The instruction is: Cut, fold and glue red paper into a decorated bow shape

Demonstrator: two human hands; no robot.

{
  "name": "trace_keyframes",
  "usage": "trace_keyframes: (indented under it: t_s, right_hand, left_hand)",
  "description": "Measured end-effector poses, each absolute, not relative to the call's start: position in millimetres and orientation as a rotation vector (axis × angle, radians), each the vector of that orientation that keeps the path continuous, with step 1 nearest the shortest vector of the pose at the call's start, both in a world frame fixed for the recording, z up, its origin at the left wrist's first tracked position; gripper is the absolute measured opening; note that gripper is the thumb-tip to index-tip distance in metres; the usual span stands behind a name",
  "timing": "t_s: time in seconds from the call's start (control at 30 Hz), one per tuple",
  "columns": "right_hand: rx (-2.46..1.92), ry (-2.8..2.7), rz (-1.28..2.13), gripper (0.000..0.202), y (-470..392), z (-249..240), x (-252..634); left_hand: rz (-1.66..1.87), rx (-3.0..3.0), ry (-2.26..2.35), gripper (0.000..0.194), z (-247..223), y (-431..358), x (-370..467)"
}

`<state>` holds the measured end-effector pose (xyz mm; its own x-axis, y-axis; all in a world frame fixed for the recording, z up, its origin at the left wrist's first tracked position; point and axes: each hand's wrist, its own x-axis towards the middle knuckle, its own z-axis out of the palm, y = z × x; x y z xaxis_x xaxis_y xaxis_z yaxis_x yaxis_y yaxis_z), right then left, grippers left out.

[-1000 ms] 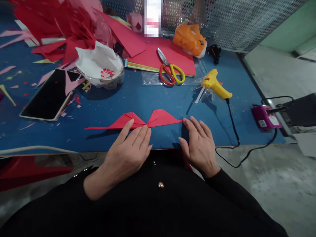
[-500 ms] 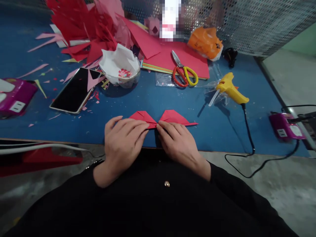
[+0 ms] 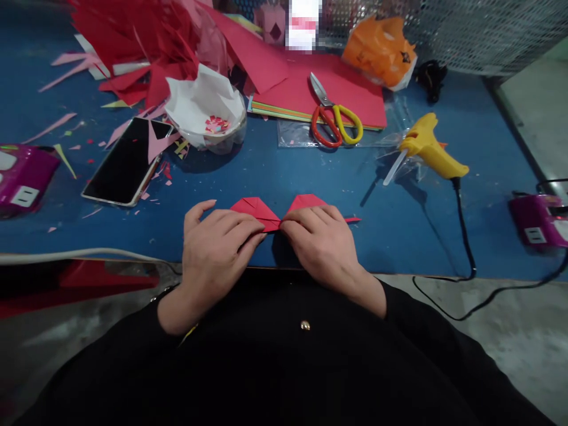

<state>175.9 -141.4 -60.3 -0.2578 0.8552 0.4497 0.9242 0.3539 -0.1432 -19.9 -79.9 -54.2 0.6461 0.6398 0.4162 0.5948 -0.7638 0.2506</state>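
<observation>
A folded red paper piece lies near the front edge of the blue table, with two angular lobes meeting at a narrow middle. My left hand is closed on its left half, thumb and fingertips pinching the lower edge close to the middle. On the right half, my right hand grips the paper just beside the middle, its fingers bent over the lobe. A thin pointed end of the paper sticks out to the right of that hand. Both palms hide much of the lower edge.
Behind the hands lie scissors on a stack of red paper. A yellow glue gun with a cord is at right. Leftward are a lined bowl, a phone, a purple power strip and red paper scraps.
My right hand's fingers have shifted up over the right lobe and cover more of it. My left hand keeps its pinch. The whole view has shifted slightly.
</observation>
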Motion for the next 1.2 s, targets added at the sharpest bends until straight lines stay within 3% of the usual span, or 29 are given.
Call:
trace_keyframes:
  t_s: [0.23,0.63,0.9,1.2]
  right_hand:
    - [-1.725,-1.952,-0.001,0.016,-141,-57,170]
    - [-1.864,-1.892,-0.048,0.012,-136,-59,162]
    - [-1.53,-2.218,-0.287,0.02,-148,-64,164]
    - [-1.508,-2.347,-0.359,0.028,-158,-67,165]
  left_hand:
    - [0.697,2.725,1.039,0.014,-52,-72,-20]
    - [0.662,2.641,1.141,0.014,-49,-66,-10]
    - [0.682,2.691,1.14,0.019,-47,-68,-10]
    - [0.549,2.767,1.205,0.027,-44,-62,-24]
